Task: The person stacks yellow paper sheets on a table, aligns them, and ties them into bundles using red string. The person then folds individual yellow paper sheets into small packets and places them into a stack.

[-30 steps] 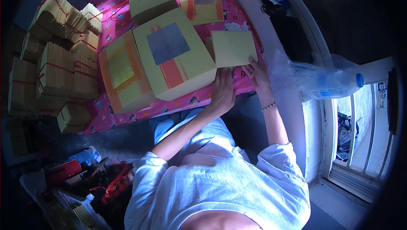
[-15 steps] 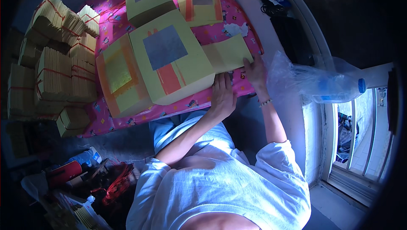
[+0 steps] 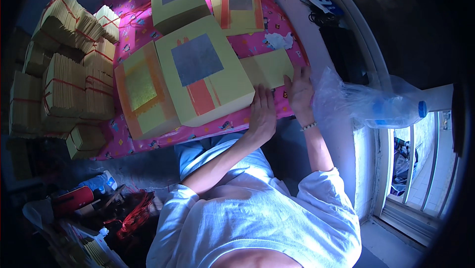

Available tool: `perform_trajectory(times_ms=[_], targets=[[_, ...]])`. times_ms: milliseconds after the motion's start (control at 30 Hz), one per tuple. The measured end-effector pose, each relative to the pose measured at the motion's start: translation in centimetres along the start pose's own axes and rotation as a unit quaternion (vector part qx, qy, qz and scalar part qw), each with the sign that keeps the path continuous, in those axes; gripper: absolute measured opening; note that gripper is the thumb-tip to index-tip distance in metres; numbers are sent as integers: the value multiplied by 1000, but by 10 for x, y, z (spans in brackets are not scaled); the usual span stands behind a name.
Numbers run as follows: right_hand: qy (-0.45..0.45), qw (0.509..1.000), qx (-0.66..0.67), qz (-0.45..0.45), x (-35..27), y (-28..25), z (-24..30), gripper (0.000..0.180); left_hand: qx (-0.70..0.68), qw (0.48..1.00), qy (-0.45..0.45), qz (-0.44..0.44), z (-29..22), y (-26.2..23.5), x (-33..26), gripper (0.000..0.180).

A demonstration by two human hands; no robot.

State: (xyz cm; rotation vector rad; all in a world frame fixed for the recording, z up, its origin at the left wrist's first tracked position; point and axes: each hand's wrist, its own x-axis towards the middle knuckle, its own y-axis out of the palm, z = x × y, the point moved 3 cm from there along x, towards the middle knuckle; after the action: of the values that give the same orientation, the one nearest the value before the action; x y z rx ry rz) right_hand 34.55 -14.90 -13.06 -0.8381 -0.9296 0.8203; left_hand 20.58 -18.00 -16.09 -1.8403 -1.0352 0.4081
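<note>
A folded pale yellow paper (image 3: 269, 67) lies on the pink patterned tablecloth, against the right side of a tall stack of yellow paper (image 3: 227, 82) that bears a silver square and an orange band. My left hand (image 3: 262, 117) rests at the paper's near edge, beside the stack's corner, its fingers stretched out. At the right end of the paper is my right hand (image 3: 299, 92), beaded bracelet on the wrist, fingers extended and apart. Its thumb side touches or nearly touches the paper's edge. Neither hand visibly grips anything.
Left of the tall stack sits another with a gold square (image 3: 140, 87); behind it stands a further stack (image 3: 180, 3). Flatter sheets (image 3: 240, 13) lie at the back. Red-tied paper bundles (image 3: 64, 87) pile up at left. A plastic bottle (image 3: 396, 112) in clear film juts out at right.
My right hand has turned and its fingers have spread and straightened. My left hand has shifted slightly nearer to me. The folded paper stays beside the tall stack; the whole view has shifted a little.
</note>
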Motion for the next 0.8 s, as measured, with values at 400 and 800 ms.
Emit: perform_trajectory(times_ms=[400, 800], targets=[[-77, 997, 12, -12, -2, 22, -13, 30, 31, 999, 17, -8, 1, 1, -4, 83], [-365, 884, 279, 88, 22, -79, 106, 35, -98, 988, 71, -95, -4, -139, -65, 36]])
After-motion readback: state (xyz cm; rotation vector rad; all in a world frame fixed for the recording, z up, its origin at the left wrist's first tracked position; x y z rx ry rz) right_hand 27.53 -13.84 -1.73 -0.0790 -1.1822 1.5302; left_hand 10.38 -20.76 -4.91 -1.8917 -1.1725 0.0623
